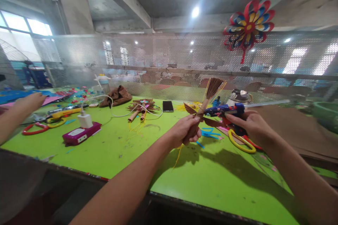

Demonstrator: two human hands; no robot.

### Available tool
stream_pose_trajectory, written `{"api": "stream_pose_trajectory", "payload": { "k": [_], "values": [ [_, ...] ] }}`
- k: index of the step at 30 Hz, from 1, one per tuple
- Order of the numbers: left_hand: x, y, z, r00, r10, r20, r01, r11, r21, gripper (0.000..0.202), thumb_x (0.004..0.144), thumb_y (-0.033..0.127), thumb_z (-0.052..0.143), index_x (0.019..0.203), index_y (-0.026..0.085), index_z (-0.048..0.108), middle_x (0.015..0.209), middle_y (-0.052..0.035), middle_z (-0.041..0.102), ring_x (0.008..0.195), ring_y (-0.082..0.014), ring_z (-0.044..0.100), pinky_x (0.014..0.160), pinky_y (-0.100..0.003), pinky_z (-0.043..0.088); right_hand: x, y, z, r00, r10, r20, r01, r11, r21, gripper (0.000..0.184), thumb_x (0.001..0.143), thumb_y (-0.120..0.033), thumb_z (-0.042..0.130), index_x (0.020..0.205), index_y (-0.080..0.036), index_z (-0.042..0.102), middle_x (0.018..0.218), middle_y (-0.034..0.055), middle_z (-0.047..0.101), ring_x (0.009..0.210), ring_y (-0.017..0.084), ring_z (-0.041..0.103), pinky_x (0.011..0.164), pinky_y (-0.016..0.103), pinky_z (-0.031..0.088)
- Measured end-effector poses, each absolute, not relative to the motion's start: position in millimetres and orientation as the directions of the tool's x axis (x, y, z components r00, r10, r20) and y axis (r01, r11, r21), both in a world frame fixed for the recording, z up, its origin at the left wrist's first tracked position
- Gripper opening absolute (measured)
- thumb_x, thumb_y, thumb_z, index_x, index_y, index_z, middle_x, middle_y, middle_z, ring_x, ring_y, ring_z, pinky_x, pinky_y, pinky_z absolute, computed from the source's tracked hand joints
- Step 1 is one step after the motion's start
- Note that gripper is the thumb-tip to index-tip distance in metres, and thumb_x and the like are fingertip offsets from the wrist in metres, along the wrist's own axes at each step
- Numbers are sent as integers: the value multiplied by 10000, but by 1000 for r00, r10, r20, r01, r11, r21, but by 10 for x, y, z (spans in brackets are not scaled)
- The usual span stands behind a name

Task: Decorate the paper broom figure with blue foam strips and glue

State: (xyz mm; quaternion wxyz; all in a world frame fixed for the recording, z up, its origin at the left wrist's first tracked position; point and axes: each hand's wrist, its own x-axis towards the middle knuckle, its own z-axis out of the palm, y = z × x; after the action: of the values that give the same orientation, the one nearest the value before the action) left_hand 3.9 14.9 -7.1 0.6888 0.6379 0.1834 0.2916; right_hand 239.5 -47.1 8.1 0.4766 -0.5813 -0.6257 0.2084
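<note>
My left hand (187, 129) is closed around a brown paper craft figure (212, 89), its fringed, brush-like end pointing up and pleated wing-like pieces sticking out at the sides. Wrapped round the handle of a blue hot glue gun (239, 108), my right hand (252, 122) holds it sideways with the nozzle against or very close to the paper figure; I cannot tell whether they touch. A long clear glue stick (269, 103) juts from the gun's back. Below the gun lie yellow-and-red-handled scissors (241, 143) and blue paper strips (210, 133).
Another person's hand (33, 101) reaches in from the left. On the green table (126, 161) are a purple power strip (81, 134) with a white charger, red-and-yellow scissors (35, 129), a phone (168, 106), another brown paper figure (142, 107) and brown cardboard (295, 130). A perforated screen (158, 56) stands behind.
</note>
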Motion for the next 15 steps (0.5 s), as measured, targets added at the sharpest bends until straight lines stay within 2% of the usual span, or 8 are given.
{"api": "stream_pose_trajectory", "payload": {
  "k": [6,15],
  "values": [
    [43,120,-40,739,666,97,-134,5,991,238,840,407,441,937,193,405,569,27,560,389,-68,472,341,-166,269,2343,-497,127,125,906,405,605,255,-755,407,729,-515,609,643,-126,690,453,-9,458,445,92,359,405,243,247],
    [50,135,-66,722,684,107,-163,18,986,234,840,411,452,897,193,393,576,19,573,393,-67,478,351,-172,264,2329,-538,185,117,900,420,639,256,-725,402,723,-529,599,615,-151,689,456,-1,479,439,101,384,395,245,270]
  ]
}}
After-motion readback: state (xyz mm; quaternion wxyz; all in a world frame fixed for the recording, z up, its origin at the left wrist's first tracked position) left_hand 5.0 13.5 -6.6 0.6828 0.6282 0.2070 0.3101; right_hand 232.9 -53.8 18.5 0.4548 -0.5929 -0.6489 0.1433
